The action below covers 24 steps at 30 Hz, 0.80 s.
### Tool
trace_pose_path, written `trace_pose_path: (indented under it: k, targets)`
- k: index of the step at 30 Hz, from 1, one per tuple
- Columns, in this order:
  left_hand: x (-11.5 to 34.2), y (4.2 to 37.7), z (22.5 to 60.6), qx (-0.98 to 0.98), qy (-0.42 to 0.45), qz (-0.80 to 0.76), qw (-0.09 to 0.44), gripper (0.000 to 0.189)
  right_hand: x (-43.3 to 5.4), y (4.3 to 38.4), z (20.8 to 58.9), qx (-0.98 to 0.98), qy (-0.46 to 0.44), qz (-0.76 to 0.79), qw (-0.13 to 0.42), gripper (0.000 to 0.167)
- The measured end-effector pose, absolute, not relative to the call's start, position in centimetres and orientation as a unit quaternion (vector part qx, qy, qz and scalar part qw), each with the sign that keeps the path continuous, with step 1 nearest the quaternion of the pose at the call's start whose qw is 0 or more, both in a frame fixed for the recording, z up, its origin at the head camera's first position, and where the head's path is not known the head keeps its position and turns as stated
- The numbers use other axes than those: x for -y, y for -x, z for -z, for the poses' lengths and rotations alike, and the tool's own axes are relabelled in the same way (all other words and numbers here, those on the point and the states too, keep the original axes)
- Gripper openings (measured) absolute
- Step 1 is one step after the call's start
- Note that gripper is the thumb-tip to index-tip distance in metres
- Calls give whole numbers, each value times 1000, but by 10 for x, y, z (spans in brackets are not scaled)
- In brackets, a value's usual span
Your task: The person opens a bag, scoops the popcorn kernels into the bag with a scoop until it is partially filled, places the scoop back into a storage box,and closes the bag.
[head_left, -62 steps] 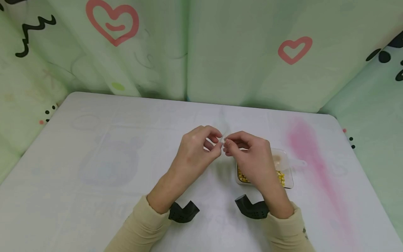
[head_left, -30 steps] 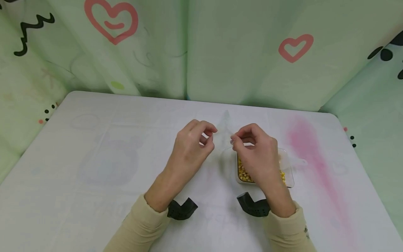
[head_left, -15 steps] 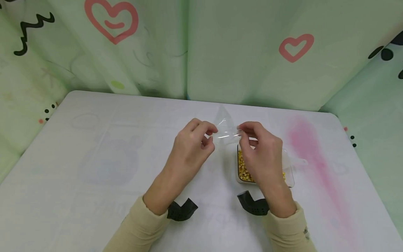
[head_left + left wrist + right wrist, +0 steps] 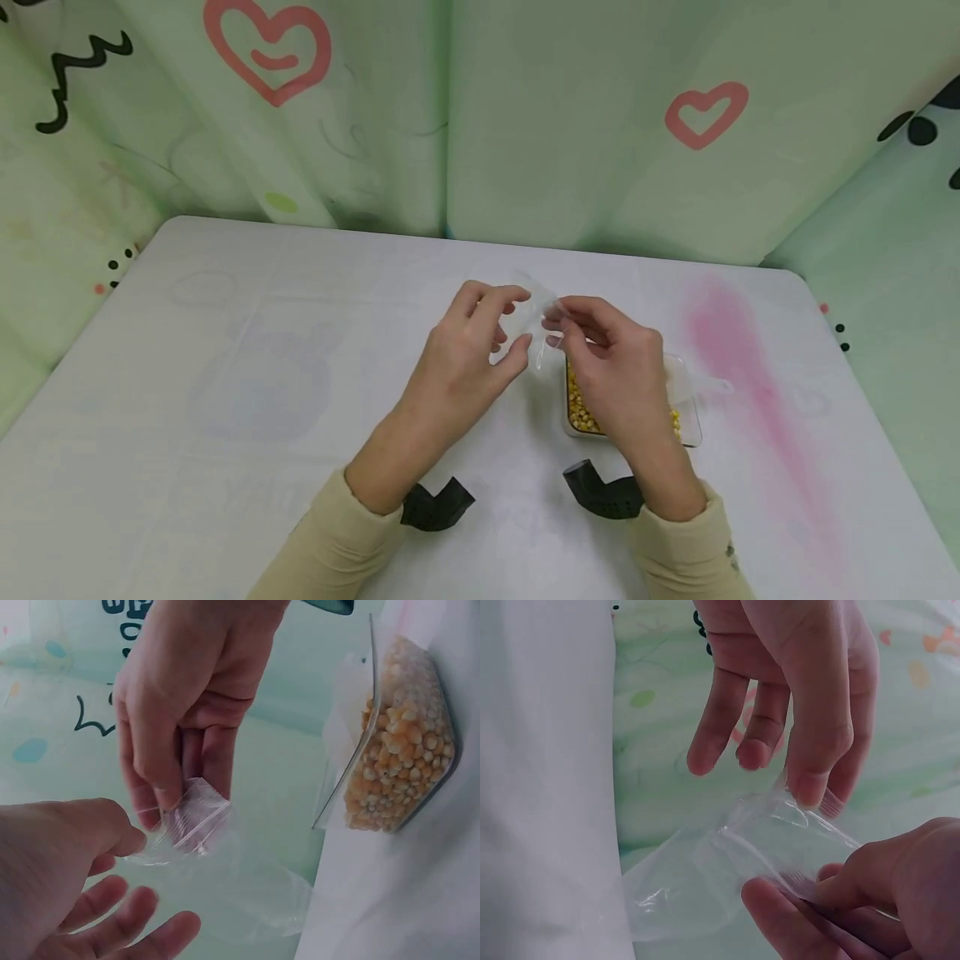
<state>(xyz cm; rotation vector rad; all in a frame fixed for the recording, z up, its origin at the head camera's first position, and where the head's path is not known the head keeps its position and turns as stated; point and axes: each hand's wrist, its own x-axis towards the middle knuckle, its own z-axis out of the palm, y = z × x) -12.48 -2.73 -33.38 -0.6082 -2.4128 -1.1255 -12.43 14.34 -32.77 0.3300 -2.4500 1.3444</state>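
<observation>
A clear, thin plastic bag (image 4: 537,308) is held up between my hands over the table. My right hand (image 4: 617,367) pinches its edge between thumb and fingers, and some fingertips show through the film. My left hand (image 4: 461,354) is at the opposite side, thumb and forefinger parted, their tips right at the bag's edge in the right wrist view. The other left fingers (image 4: 154,937) are spread loose. Below my right hand stands a clear box (image 4: 588,434) filled with yellow corn kernels (image 4: 405,750); the hand and forearm hide part of it.
A translucent piece with a pale tab (image 4: 712,386) lies on the box's right side. A white cloth covers the table (image 4: 300,500), with a pink patch at right. Green curtains (image 4: 525,125) with printed hearts hang behind and at both sides.
The hands drew apart, stretching the bag between them, and have come closer again. The left thumb and forefinger, near together half a second ago, have now spread apart.
</observation>
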Motion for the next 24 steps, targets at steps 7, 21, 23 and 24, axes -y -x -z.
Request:
trace_pose_path:
  k: [7, 21, 23, 24]
  targets:
    - [19, 123, 338, 868, 208, 405, 201, 45, -141, 124, 328, 851, -125, -484, 161, 17]
    - [26, 125, 332, 872, 201, 377, 239, 50, -150, 127, 326, 874, -138, -393, 251, 12]
    - [27, 125, 332, 872, 205, 376, 238, 49, -151, 127, 325, 876, -141, -385, 255, 13]
    - [28, 126, 332, 872, 206, 377, 235, 49, -151, 126, 325, 877, -141, -382, 256, 13]
